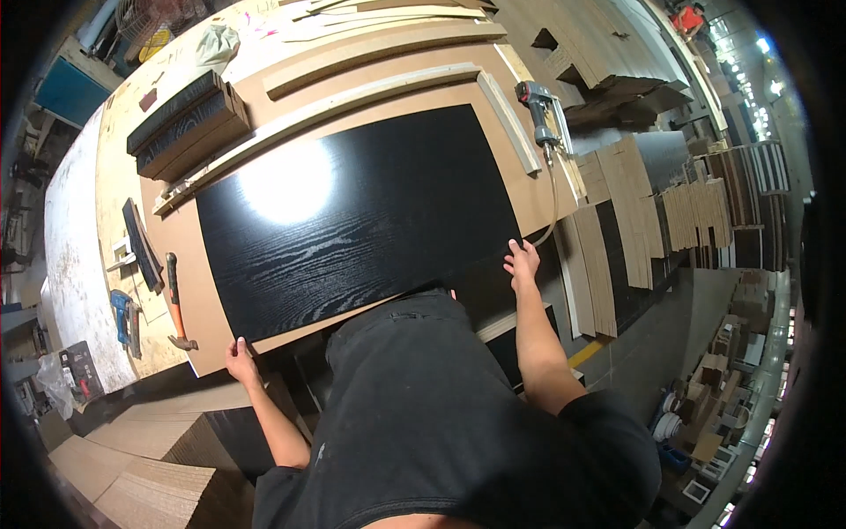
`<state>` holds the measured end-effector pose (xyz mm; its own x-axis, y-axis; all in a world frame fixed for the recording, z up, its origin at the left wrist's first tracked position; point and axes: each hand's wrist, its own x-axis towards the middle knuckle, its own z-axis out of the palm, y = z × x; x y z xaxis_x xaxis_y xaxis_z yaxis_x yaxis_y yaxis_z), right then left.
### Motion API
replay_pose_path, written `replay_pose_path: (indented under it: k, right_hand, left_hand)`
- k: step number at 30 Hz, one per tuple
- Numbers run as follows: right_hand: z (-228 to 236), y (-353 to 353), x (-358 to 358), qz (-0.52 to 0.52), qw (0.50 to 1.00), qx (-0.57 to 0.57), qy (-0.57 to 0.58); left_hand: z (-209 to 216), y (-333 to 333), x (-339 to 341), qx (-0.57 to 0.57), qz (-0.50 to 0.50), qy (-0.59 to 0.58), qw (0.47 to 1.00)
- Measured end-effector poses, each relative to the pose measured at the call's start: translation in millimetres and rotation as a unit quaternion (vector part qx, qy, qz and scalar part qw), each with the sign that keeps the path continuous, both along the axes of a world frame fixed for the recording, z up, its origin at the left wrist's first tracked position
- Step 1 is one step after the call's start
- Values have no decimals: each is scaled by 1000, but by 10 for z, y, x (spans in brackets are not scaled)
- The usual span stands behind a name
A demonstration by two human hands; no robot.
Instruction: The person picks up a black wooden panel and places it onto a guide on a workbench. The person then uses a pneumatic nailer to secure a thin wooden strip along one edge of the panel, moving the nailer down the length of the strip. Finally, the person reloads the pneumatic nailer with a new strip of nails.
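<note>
A black wood-grain panel (397,198) lies on a brown board on the workbench, with a bright glare on its upper left part. My left hand (240,360) pinches the panel's near left corner. At the near right corner, my right hand (523,262) has its fingers closed on the panel's edge. Pale wooden strips, a long one (344,122) along the far side and a short one (509,123) on the right, lie next to the panel. A hammer (175,300) with an orange-and-black handle rests to the left of it.
A grey nail gun (538,115) with a hose sits at the bench's right edge. Farther left lie a blue stapler-like tool (126,323) and dark strips (141,242). Stacked dark-faced boards (189,125) stand at the back left. Panel stacks (621,207) fill the right side.
</note>
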<state>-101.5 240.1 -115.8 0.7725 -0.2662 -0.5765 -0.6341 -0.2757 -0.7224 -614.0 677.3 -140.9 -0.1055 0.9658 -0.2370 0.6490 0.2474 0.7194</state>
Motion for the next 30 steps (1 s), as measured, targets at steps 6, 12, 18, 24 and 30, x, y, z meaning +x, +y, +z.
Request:
replay_pose_path:
  k: [6,12,18,24,30]
  right_hand:
    - [-142,-175,-33,-88,982,167,-28]
    - [-182,-221,-115,-81,980,179,-27]
    - [-175,-198,-82,-59,982,174,-41]
    - [-253,-247,112,-40,994,98,-5]
    - [-224,-288,218,-37,996,79,-7]
  left_hand:
    - [-249,81,-271,-47,12,-108,993]
    - [-179,44,-270,-101,84,-140,981]
    - [-106,-26,-193,-77,95,-180,976]
    - [-61,-99,-112,-80,128,-222,963]
    - [-60,-124,-89,-78,149,-219,961]
